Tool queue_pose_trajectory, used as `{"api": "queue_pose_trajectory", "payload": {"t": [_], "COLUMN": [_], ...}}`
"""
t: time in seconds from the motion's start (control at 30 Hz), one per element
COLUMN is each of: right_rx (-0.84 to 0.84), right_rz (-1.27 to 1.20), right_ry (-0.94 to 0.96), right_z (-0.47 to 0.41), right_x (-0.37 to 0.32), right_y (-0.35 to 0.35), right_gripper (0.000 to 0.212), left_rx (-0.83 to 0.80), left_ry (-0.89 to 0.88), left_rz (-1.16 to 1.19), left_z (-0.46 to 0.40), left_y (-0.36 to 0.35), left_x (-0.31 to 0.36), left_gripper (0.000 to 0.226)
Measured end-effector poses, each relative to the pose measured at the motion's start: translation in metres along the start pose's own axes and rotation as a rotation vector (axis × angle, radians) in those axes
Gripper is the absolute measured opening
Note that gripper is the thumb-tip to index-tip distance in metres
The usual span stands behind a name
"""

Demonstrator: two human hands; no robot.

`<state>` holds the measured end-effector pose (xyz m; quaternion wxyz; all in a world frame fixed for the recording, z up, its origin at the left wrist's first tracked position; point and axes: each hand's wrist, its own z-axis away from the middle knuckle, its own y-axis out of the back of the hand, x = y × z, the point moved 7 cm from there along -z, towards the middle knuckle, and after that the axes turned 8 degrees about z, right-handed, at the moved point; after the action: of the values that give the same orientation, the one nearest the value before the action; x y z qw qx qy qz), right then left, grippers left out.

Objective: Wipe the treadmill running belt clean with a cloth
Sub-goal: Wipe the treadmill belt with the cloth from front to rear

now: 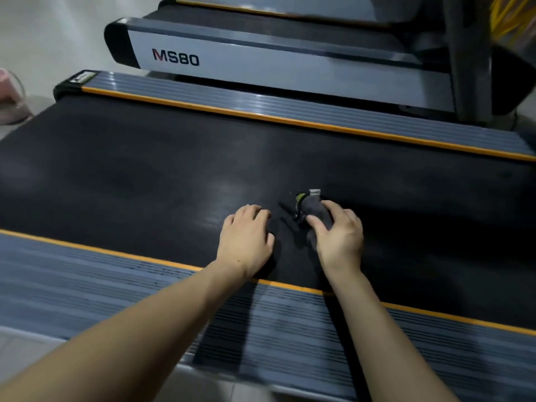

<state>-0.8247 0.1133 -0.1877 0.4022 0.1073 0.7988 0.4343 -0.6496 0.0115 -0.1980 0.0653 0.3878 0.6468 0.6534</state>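
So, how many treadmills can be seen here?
3: the near one under the hands, the MS80 one behind it, a third at the top edge, mostly hidden.

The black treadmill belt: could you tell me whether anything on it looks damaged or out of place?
Nothing stands out. The black treadmill belt looks intact, and only the left hand and the right hand, gripping a bunched dark grey cloth, rest on it.
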Motion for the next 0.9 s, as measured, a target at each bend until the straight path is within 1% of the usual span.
{"api": "queue_pose_trajectory", "payload": {"t": [0.17, 0.47, 0.53, 0.63, 0.7, 0.8, 0.9], "right_rx": [-0.013, -0.031, -0.036, -0.050, -0.046, -0.018, 0.011], "right_rz": [-0.022, -0.062, -0.078, -0.166, -0.211, -0.230, -0.198], "right_ry": [-0.020, -0.139, -0.167, -0.226, -0.225, -0.203, -0.144], "right_z": [-0.002, 0.003, -0.001, -0.003, -0.002, 0.005, 0.021], "right_x": [-0.029, -0.039, -0.045, -0.065, -0.084, -0.106, -0.122], "right_y": [-0.015, -0.010, -0.003, 0.017, 0.033, 0.055, 0.073], "right_gripper": [0.039, 0.032, 0.027, 0.020, 0.016, 0.020, 0.024], "left_rx": [-0.034, -0.144, -0.160, -0.170, -0.159, -0.129, -0.108], "left_ry": [0.010, 0.006, 0.014, 0.018, 0.027, 0.012, 0.003], "left_rz": [-0.014, -0.029, -0.021, -0.009, 0.000, 0.015, 0.029], "left_z": [-0.015, -0.027, -0.026, -0.018, -0.012, 0.000, 0.017], "left_y": [0.018, 0.052, 0.064, 0.088, 0.107, 0.133, 0.152], "left_x": [-0.022, -0.038, -0.036, -0.031, -0.030, -0.028, -0.027], "left_gripper": [0.042, 0.044, 0.044, 0.045, 0.047, 0.047, 0.048]}}
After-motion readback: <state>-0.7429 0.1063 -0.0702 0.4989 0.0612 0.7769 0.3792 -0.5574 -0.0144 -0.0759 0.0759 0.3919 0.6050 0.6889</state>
